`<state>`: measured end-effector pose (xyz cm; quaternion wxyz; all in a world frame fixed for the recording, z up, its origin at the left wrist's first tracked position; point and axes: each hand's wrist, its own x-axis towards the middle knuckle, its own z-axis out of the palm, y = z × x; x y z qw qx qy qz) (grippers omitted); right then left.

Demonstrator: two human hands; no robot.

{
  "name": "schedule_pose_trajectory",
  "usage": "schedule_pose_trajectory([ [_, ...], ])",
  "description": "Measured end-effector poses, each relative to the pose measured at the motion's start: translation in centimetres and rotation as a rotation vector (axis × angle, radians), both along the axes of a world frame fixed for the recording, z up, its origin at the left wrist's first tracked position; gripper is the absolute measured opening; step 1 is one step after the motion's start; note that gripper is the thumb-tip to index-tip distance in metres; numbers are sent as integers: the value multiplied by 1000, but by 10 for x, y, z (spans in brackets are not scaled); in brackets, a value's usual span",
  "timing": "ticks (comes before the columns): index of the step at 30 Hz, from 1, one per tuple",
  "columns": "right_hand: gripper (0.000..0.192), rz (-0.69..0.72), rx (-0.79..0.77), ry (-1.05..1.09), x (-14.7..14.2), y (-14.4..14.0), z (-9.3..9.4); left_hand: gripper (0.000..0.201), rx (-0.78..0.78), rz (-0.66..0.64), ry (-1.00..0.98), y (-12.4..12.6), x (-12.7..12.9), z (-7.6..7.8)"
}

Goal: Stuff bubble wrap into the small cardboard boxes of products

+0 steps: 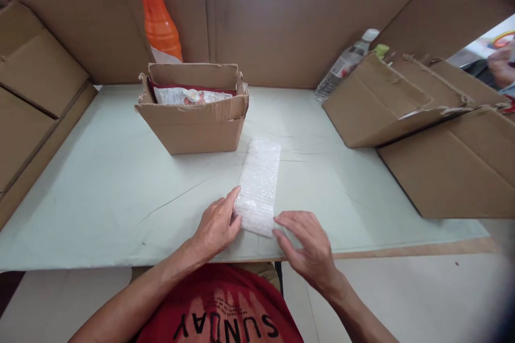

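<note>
Head view shows a bubble-wrap bundle [258, 186] near the tabletop's [100, 193] front edge, left hand [217, 225] and right hand [308, 244] apparently pressing unclenched against its near corners.

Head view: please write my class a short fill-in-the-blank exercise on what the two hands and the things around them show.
1. Both hands, left hand and right hand, touch a strip of ____ wrap.
2. The strip lies on the pale green ____.
3. Behind the open box stands a bottle coloured ____.
4. The clear bottle has a ____ cap.

Missing words: bubble; table; orange; white
</note>
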<state>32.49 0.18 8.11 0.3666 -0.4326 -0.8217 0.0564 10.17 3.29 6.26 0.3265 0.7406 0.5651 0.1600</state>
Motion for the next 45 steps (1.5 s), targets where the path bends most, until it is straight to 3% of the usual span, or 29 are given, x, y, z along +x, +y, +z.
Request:
schedule_pose_trajectory([
  [2, 23, 93, -40, -97, -6, -6, -4, 66, 31, -2, 34, 1, 1, -1],
  [5, 22, 91, -76, -178, -16, -7, -18, 58, 175, 11, 19, -4, -2, -2],
  [9, 25, 70, -86, -38, -19, -3, -29, 52, 429, -90, -100, -18, -12, 2],
  [12, 23, 78, -273, 111, -17, -3, -24, 50, 408, -214, -153, -26, -18, 5],
  [14, 20, 45, -387, 164, -16, -4, -18, 49, 328, -195, -162, -27, -19, 4],
  [16, 19, -26, -330, 169, -13, -6, -14, 49, 255, -123, -149, -23, -18, -1],
  [18, 23, -78, -162, 130, -11, -9, -12, 51, 219, -68, -135, -18, -15, -5],
  [21, 27, -17, -40, -15, -10, -12, -14, 51, 240, -46, -123, -12, -10, -9],
  [25, 24, 71, -72, -172, -16, -8, -24, 44, 388, -6, -62, -14, -8, -7],
  [28, 25, 66, -88, -109, -19, -4, -29, 43, 462, -87, -91, -22, -14, -3],
  [31, 25, 69, -233, 23, -17, -3, -27, 46, 392, -163, -185, -29, -21, 0],
  [34, 27, 37, -361, 72, -13, -6, -23, 49, 295, -117, -200, -28, -23, 1],
  [39, 31, -35, -97, -36, -13, -11, -19, 45, 268, -69, -53, -16, -16, -3],
  [45, 30, 47, -92, -173, -18, -2, -23, 40, 465, -54, -19, -20, -17, -2],
])
